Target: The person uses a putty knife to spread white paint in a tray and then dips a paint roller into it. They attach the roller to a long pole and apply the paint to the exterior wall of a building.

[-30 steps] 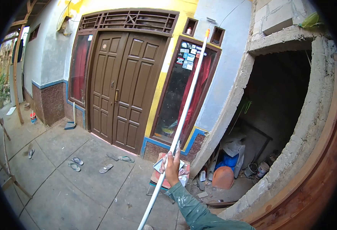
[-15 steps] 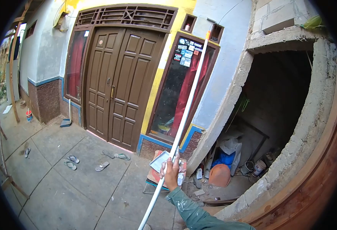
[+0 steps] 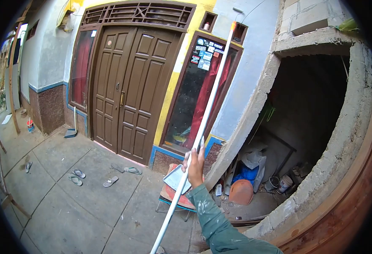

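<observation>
My right hand (image 3: pixel 196 163), in a green paint-spattered sleeve, grips a long white paint roller pole (image 3: pixel 207 114) partway along. Its fingers lie around and along the shaft. The pole slants up to an orange end (image 3: pixel 233 26), and a thin roller head (image 3: pixel 237 9) shows above it against the pale blue wall (image 3: pixel 260 40). Below my hand, a white paint tray (image 3: pixel 173 177) sits on a small low table (image 3: pixel 167 195), partly hidden by the pole. My left hand is out of the picture.
Brown double doors (image 3: pixel 128 93) and a window with red curtain (image 3: pixel 207 89) stand ahead. Several sandals (image 3: pixel 110 181) lie on the concrete floor (image 3: pixel 80 211). A dark rough-edged opening (image 3: pixel 308 97) on the right holds buckets (image 3: pixel 285 183) and an orange rounded object (image 3: pixel 241 192).
My right hand has risen, its fingers now reaching further up along the pole. The pole and roller head have moved upward along the wall.
</observation>
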The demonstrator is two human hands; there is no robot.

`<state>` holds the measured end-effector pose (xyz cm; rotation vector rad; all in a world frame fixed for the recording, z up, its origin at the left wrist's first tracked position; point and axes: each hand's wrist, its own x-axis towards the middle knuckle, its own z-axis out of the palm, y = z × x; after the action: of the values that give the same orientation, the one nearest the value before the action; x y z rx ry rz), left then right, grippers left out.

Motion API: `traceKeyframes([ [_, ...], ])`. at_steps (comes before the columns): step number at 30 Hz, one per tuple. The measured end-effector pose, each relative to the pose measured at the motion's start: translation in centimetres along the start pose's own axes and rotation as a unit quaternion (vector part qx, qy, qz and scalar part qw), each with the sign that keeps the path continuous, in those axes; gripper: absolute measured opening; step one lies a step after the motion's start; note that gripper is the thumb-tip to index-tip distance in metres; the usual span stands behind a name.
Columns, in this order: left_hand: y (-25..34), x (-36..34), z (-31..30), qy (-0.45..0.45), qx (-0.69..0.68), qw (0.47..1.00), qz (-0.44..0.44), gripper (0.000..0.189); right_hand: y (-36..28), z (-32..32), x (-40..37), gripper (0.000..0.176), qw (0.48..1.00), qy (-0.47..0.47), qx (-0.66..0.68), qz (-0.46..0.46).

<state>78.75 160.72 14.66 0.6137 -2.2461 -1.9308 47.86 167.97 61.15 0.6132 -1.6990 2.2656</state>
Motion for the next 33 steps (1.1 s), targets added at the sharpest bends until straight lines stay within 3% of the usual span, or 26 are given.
traceKeyframes([
  [5, 11.2, 2.9, 0.3, 0.0, -0.065, 0.996, 0.068, 0.032, -2.0, 0.2, 3.0, 0.051, 1.0, -0.001, 0.014, -0.016],
  [9, 16.3, 5.9, 1.3, -0.007, -0.02, 0.989, 0.149, 0.03, -3.0, 0.4, 2.9, 0.047, 1.0, -0.01, 0.008, -0.023],
  [12, 24.2, 6.2, 0.7, -0.04, -0.076, 0.983, 0.16, 0.031, -4.0, 0.6, 2.7, 0.047, 0.999, -0.018, 0.038, -0.027],
  [14, 27.9, 6.8, 0.4, -0.048, -0.044, 0.981, 0.18, 0.031, -4.9, 0.6, 2.9, 0.047, 0.998, -0.023, 0.048, -0.038],
  [19, 34.0, 8.9, 0.8, -0.098, -0.021, 0.976, 0.196, 0.03, -7.1, 0.4, 4.7, 0.051, 0.997, -0.028, 0.038, -0.062],
  [21, 36.7, 9.2, 1.5, -0.087, -0.106, 0.946, 0.293, 0.024, -8.3, 0.3, 6.1, 0.053, 0.994, -0.045, 0.046, -0.083],
  [23, 39.0, 9.3, 1.8, -0.111, -0.116, 0.947, 0.278, 0.023, -9.9, 0.3, 7.8, 0.054, 0.994, -0.04, 0.05, -0.088],
  [29, 38.4, 8.7, 2.5, -0.141, -0.101, 0.952, 0.252, 0.027, -12.7, -1.1, 13.1, 0.044, 0.992, -0.055, 0.039, -0.108],
  [33, 31.5, 7.8, 3.4, -0.091, -0.05, 0.967, 0.231, 0.032, -10.6, -2.0, 12.8, 0.038, 0.996, -0.046, 0.03, -0.071],
])
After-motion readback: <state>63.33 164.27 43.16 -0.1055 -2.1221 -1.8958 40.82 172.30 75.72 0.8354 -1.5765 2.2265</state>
